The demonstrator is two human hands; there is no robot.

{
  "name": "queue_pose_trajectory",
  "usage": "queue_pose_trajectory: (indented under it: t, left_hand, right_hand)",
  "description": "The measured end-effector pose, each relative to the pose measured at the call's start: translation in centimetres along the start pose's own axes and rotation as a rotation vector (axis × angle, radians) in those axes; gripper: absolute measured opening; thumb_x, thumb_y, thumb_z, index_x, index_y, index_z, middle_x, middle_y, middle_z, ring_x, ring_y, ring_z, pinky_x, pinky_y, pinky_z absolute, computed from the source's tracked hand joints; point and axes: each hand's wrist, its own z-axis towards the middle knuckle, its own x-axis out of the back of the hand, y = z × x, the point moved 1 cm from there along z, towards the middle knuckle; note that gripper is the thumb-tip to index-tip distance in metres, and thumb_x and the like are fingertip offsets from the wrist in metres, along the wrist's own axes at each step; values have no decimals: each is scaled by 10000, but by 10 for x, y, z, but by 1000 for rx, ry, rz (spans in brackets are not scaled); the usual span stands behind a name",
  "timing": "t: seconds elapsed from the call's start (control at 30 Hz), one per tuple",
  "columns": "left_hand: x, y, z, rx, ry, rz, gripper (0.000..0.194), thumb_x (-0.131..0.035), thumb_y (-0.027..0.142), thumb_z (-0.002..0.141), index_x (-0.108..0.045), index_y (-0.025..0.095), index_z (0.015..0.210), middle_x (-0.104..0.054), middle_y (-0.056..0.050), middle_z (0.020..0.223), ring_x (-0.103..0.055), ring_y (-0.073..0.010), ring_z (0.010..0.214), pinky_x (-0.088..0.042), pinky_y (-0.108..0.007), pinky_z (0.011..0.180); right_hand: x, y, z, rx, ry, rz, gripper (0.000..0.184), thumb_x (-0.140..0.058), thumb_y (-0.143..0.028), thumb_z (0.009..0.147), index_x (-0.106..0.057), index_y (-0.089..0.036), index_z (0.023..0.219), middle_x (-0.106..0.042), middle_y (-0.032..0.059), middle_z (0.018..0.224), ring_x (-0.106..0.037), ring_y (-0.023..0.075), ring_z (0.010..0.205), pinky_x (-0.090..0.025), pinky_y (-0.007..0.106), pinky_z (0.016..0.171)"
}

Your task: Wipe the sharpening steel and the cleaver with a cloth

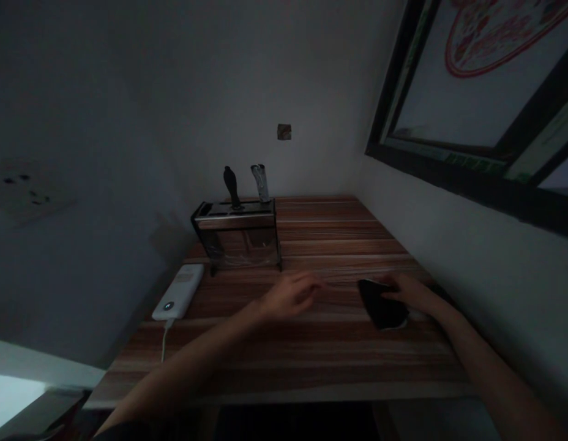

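Here's the right hand (400, 292), fingers partly spread over the right side of the black flat piece (382, 306), in contact with it; whether they pinch it, I cannot tell. That piece lies on the striped wooden tabletop (321, 355), pale along its edge, reaching out leftward from under the fingers. Over to the left hand (291, 297): loosely curled, part open, no object visible in it, forefinger pointing towards the black piece, a stretch of bare wood between them.

Beyond the left hand stands the metal-and-black knife holder (240, 239), two handles rising from it, one black (231, 186), one silvery (261, 182). Left of that, one white power bank (180, 293) with a lit display, one white cable (164, 343) running from its near end. Nothing stands between the two hands.

Out on the walls: one socket plate (29, 190) at left, one small brown square (284, 131) straight ahead, one dark frame (467, 177) high on the right. One black piece in all!
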Motion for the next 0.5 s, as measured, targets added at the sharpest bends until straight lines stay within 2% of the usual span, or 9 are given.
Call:
queue_pose_trajectory:
  t: [0.1, 0.23, 0.37, 0.5]
  left_hand:
    - [-28, 1, -4, 30, -105, -52, 281, -425, 122, 818, -551, 205, 1055, -625, -55, 1026, -578, -165, 963, -451, -276, 852]
    - [-50, -3, -11, 125, -133, -81, 317, -441, 82, 788, -553, 206, 1059, -610, -47, 1024, -581, -167, 944, -462, -277, 835]
    - [-56, -9, -15, 210, -113, -107, 348, -460, 45, 756, -563, 218, 1040, -603, -39, 1027, -574, -175, 965, -462, -296, 855]
    - [-49, -4, -11, 248, 0, -142, 414, -512, 75, 765, -507, 219, 1153, -546, -69, 1173, -490, -193, 1130, -387, -346, 990]
  right_hand:
    - [-3, 4, 1, -19, 16, 5, 181, -662, -346, 606, -647, -222, 737, -707, 56, 763, -649, 252, 733, -481, 322, 665]
    - [-8, 5, 0, -14, 30, 16, 200, -632, -364, 597, -591, -201, 706, -666, 42, 717, -622, 241, 708, -467, 328, 668]
    - [-8, -7, -8, 21, 3, 102, 219, -574, -358, 647, -564, -191, 788, -647, 40, 770, -607, 219, 726, -468, 317, 682]
    - [-4, -45, -20, 77, -41, 287, 212, -586, -362, 690, -519, -208, 821, -605, 25, 788, -580, 206, 740, -466, 299, 654]
